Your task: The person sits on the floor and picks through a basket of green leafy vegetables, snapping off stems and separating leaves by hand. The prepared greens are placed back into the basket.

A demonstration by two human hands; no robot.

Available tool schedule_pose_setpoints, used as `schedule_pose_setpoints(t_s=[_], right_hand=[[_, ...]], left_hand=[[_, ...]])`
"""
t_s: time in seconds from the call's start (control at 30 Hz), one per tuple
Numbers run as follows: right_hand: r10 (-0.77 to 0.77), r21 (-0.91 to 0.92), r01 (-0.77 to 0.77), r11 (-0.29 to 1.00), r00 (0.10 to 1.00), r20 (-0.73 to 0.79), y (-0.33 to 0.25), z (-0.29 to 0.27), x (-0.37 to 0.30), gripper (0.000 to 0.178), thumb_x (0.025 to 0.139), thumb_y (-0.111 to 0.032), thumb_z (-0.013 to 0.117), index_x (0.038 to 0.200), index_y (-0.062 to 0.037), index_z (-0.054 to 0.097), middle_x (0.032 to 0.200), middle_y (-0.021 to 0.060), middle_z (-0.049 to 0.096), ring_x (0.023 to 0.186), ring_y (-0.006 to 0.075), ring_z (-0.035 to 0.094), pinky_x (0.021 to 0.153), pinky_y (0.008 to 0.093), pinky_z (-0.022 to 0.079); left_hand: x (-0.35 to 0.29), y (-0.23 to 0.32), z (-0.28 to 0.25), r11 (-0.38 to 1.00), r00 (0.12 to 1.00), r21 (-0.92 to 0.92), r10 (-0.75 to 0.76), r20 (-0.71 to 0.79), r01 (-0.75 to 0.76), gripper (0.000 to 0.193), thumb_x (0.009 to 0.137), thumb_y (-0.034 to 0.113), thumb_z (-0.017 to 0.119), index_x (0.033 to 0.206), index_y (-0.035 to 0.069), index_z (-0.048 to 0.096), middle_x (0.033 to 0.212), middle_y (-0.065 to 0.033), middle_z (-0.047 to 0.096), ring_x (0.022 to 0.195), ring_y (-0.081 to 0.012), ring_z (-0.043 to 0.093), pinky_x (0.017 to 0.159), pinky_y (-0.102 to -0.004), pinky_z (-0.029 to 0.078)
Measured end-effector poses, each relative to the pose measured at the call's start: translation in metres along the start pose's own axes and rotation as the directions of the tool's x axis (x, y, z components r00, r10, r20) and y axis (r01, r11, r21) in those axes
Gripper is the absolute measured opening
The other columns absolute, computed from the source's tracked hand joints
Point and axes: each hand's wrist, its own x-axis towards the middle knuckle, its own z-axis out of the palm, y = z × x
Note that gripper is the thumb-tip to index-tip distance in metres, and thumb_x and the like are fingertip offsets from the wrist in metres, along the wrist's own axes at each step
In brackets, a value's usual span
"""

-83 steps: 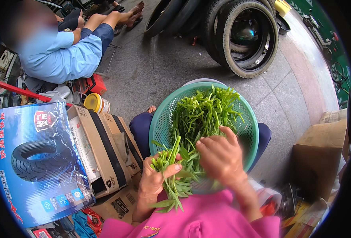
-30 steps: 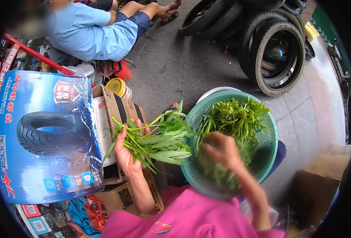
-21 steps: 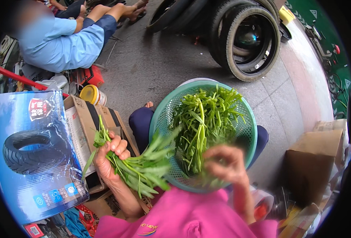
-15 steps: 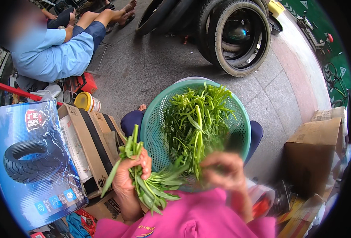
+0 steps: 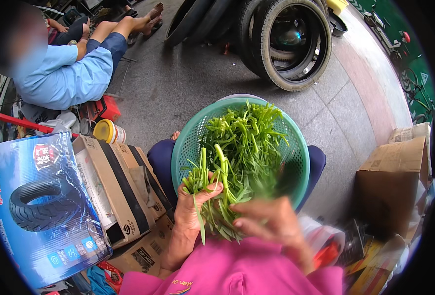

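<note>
My left hand (image 5: 194, 201) is closed around a bunch of long-leaved green vegetables (image 5: 212, 216), its thumb pressed over the stems, above the near-left rim of a green plastic colander (image 5: 189, 142). One thick pale stalk (image 5: 222, 164) stands up beside the thumb. My right hand (image 5: 271, 221), smeared by motion, has its fingertips bent together at the leaves on the bunch's right side. A loose heap of the same greens (image 5: 247, 132) fills much of the colander, which sits between my knees.
At left stand a blue box with a tyre picture (image 5: 45, 206) and cardboard cartons (image 5: 124, 191). A yellow-lidded tub (image 5: 105, 132) is behind them. Tyres (image 5: 296, 44) stand ahead. A seated person in light blue (image 5: 65, 73) is far left; a cardboard box (image 5: 392, 182) is at right.
My left hand has moved right and up with its bunch, over the colander's near edge. The thick stalk now stands against that bunch. My right hand has shifted slightly left, to the leaves.
</note>
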Motion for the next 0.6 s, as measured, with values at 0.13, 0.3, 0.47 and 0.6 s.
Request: schedule_pose_setpoints(t_s=[0.13, 0.3, 0.47, 0.6], right_hand=[[0.069, 0.053, -0.049, 0.997, 0.873, -0.483, 0.016, -0.005, 0.006, 0.013, 0.089, -0.007, 0.070, 0.099, 0.0021, 0.072, 0.088, 0.0150, 0.072, 0.076, 0.0216, 0.070, 0.068, 0.0294, 0.054], [0.269, 0.299, -0.175, 0.938, 0.912, -0.311, 0.030, 0.002, 0.035, 0.022, 0.092, -0.017, 0.071, 0.101, 0.0027, 0.071, 0.086, 0.0078, 0.070, 0.070, 0.0110, 0.060, 0.062, 0.0252, 0.047], [0.354, 0.643, -0.243, 0.727, 0.934, -0.047, 0.044, 0.017, 0.040, 0.018, 0.092, -0.015, 0.072, 0.093, 0.0022, 0.067, 0.078, -0.0023, 0.064, 0.068, 0.0023, 0.054, 0.057, 0.0197, 0.043], [0.387, 0.641, -0.387, 0.662, 0.910, 0.149, 0.038, 0.007, 0.039, 0.021, 0.091, -0.016, 0.073, 0.085, 0.0001, 0.062, 0.073, -0.0017, 0.061, 0.066, 0.0034, 0.055, 0.056, 0.0206, 0.044]], left_hand=[[0.004, -0.003, -0.015, 0.994, 0.996, 0.091, -0.066, 0.064, 0.060, 0.027, 0.076, -0.002, 0.076, 0.102, 0.002, 0.071, 0.092, -0.0085, 0.073, 0.084, -0.0185, 0.071, 0.078, -0.0317, 0.057], [0.004, -0.003, -0.018, 0.982, 0.973, 0.091, -0.175, 0.153, 0.163, 0.026, 0.078, -0.003, 0.074, 0.103, 0.003, 0.072, 0.092, -0.0061, 0.073, 0.081, -0.0162, 0.070, 0.076, -0.0308, 0.056], [0.001, 0.004, -0.011, 0.968, 0.969, 0.155, -0.217, 0.119, 0.198, 0.027, 0.074, 0.000, 0.077, 0.100, 0.002, 0.071, 0.088, -0.0048, 0.072, 0.077, -0.0151, 0.069, 0.073, -0.0283, 0.055], [0.006, 0.009, -0.021, 0.948, 0.962, 0.251, -0.237, 0.139, 0.198, 0.027, 0.072, 0.003, 0.078, 0.098, -0.001, 0.070, 0.089, -0.0062, 0.071, 0.079, -0.0154, 0.067, 0.076, -0.0285, 0.053]])
